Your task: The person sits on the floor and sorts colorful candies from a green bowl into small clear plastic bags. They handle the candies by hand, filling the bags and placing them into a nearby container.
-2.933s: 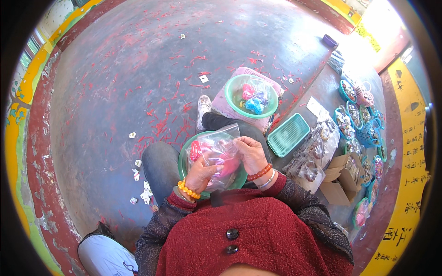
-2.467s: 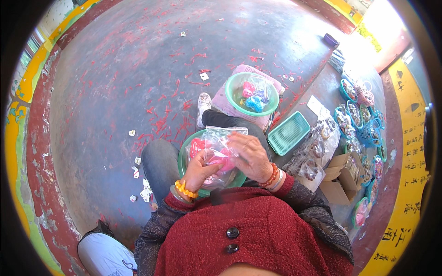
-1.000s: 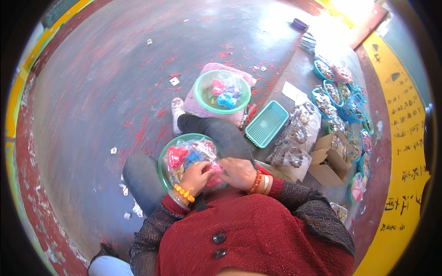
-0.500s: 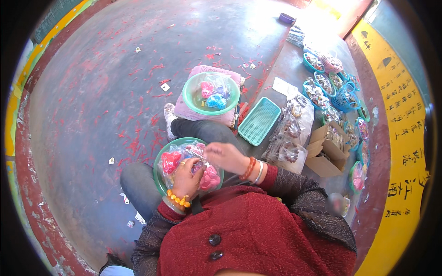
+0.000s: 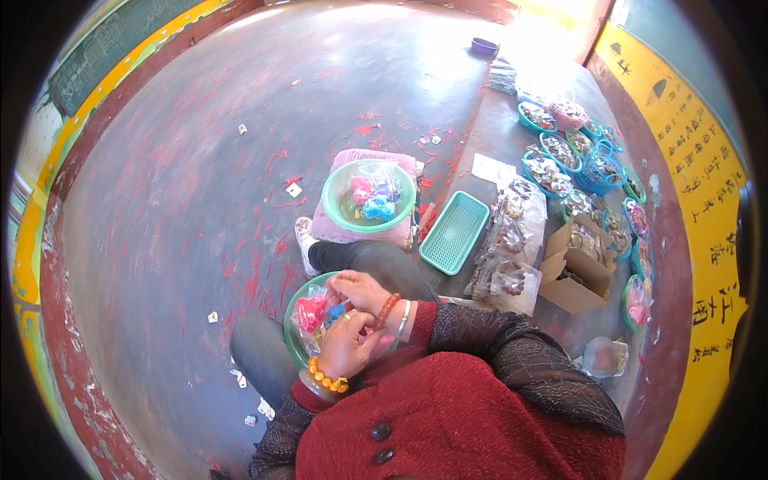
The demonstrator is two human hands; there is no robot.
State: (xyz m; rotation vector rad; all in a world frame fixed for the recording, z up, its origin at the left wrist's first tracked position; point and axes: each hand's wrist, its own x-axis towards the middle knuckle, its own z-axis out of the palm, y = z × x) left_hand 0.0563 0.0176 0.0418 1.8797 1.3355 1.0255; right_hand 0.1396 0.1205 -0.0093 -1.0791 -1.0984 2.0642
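Two bare hands, left hand (image 5: 344,348) and right hand (image 5: 360,292), close together

Grey concrete floor (image 5: 176,208): thin red scraps scattered across it. Blue and pink plastic baskets (image 5: 600,170) of small packaged goods line its right edge. Legs in dark trousers (image 5: 268,356) flank a round green plastic lap basin (image 5: 293,342). Beyond the legs, a pink cloth-covered pad (image 5: 364,235) carries a second, pale green round basin (image 5: 344,210). Right of that pad: a brown cardboard box (image 5: 572,284), flaps raised, and a rectangular teal perforated plastic tray (image 5: 454,234).

Lap basin contents: a bright red bundle in clear film (image 5: 310,310) lies by the left edge. A small bright blue piece (image 5: 338,311) lies further right, over the basin's middle.

Governing relation: the blue piece sits between the hands, just below the right hand's fingers and on the far side of the left hand. Neither hand is clearly nearer. Its long axis appears to slant from near left to far right; partial cover prevents confirmation.

Hand state: fingers of both hands bent inward; whether either grips the blue piece cannot be told.
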